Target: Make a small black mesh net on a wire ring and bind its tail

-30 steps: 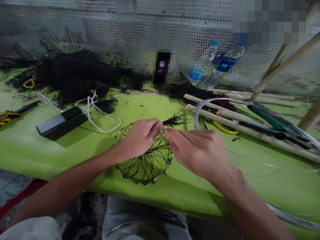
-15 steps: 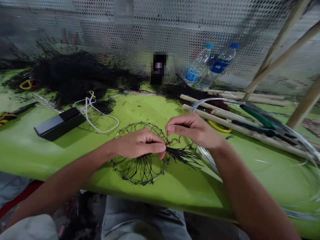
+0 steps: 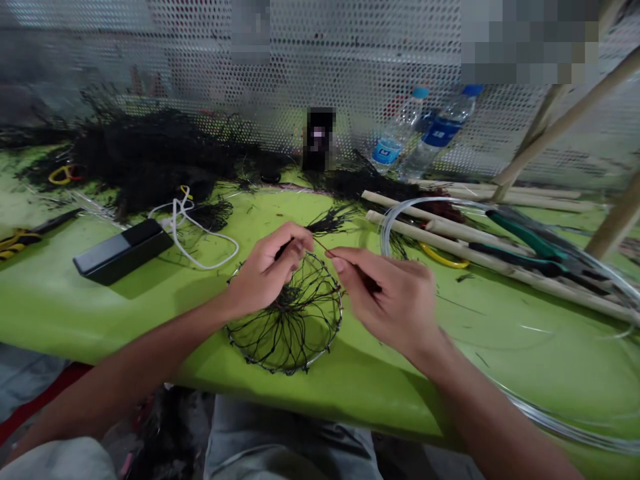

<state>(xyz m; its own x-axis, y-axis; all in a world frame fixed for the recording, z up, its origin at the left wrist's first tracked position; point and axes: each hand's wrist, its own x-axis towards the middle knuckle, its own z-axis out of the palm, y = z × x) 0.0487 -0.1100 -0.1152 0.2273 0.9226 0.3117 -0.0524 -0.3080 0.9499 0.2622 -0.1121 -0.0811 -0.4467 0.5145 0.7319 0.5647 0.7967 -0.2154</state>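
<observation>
A round wire hoop strung with black netting [image 3: 287, 340] lies near the table's front edge. My left hand [image 3: 267, 273] is closed over its far side, fingers curled round the gathered black net strands, whose loose ends [image 3: 333, 220] fan out beyond the fingers. To the right, my right hand [image 3: 393, 293] pinches a thin brown cord [image 3: 320, 247] between thumb and forefinger. The cord runs taut across the short gap to my left fingers. Its end inside the left hand is hidden.
A black power bank [image 3: 123, 250] with a white cable sits left, pliers [image 3: 37, 233] beyond it. Black netting [image 3: 150, 160] is heaped behind. Rightward lie coiled wire [image 3: 393, 223], wooden sticks [image 3: 425, 233] and green-handled pliers [image 3: 525, 237]. Two bottles [image 3: 387, 147] [image 3: 440, 130] lean against the perforated panel.
My left hand has moved up and left, swinging the strand ends from right to the far side. My right hand has turned and come lower, drawing the cord straight.
</observation>
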